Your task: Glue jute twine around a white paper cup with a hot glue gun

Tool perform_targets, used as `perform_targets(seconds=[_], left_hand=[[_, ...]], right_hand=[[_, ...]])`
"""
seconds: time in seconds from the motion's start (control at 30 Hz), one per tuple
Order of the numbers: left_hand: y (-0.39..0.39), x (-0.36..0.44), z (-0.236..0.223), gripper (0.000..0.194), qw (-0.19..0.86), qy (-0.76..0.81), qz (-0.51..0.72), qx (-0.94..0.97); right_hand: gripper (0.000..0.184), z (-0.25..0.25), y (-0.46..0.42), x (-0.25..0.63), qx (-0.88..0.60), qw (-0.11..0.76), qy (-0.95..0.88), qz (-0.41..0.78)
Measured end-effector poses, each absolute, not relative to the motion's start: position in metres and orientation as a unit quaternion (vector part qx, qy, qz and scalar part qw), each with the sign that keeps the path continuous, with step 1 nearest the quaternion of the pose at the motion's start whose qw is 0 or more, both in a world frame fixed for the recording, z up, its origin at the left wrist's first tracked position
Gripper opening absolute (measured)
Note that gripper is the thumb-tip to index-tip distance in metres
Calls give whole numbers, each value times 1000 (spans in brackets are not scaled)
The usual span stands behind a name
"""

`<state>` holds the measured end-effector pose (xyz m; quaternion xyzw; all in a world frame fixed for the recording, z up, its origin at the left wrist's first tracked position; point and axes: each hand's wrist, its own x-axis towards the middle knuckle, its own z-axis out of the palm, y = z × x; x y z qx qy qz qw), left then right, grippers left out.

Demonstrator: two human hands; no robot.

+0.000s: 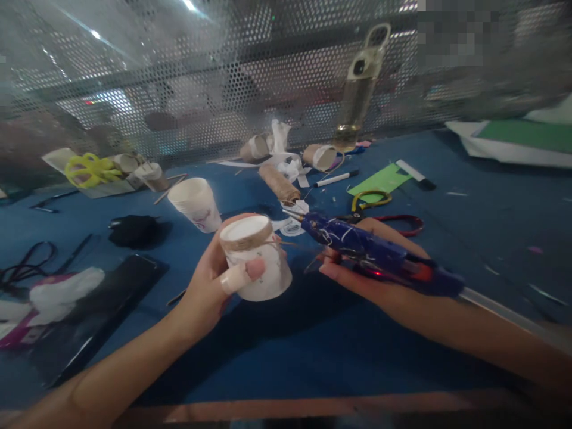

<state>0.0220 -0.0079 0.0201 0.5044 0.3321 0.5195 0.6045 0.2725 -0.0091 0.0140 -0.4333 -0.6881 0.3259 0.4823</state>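
My left hand [214, 271] is wrapped round a white paper cup [268, 277], its thumb bandaged and pressed on the cup's side. Brown twine [245, 239] circles the cup near its upper end, and a loose strand runs off to the right. In my right hand [348, 274] is a blue hot glue gun [370, 247], its metal nozzle pointing left above the cup's right side. A red light glows on the gun, and a clear glue stick [500, 313] juts from its rear. The nozzle appears apart from the cup.
Behind the cup lie a twine spool [279, 183], scissors [375, 199] and a marker [337, 178]. A stack of paper cups [195, 202] stands left. Farther off are a water bottle [357, 98], a metal mesh screen [201, 95] and a yellow flower-shaped piece [92, 171]. A dark phone-like slab [98, 316] lies front left.
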Motion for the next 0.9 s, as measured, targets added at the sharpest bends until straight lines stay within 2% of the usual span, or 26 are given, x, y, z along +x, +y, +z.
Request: perform_targets(seconds=[0.23,0.37,0.5,0.77,0.9], left_hand=[[-13,18,32,55,649,193,529,512],[-13,12,30,66,677,205,491,508],[-14,11,29,59,666,192,508,511],[-11,11,32,53,698,168,483,501],[-5,13,30,47,653,260,526,479]], right_hand=[[22,9,3,272,-477,508,-644,316],[29,12,9,270,-481,512,-624,342],[32,16,7,269,-465,485,-622,402],[29,14,0,271,-446,483,-660,363],[37,13,-4,278,-389,505,-664,391]])
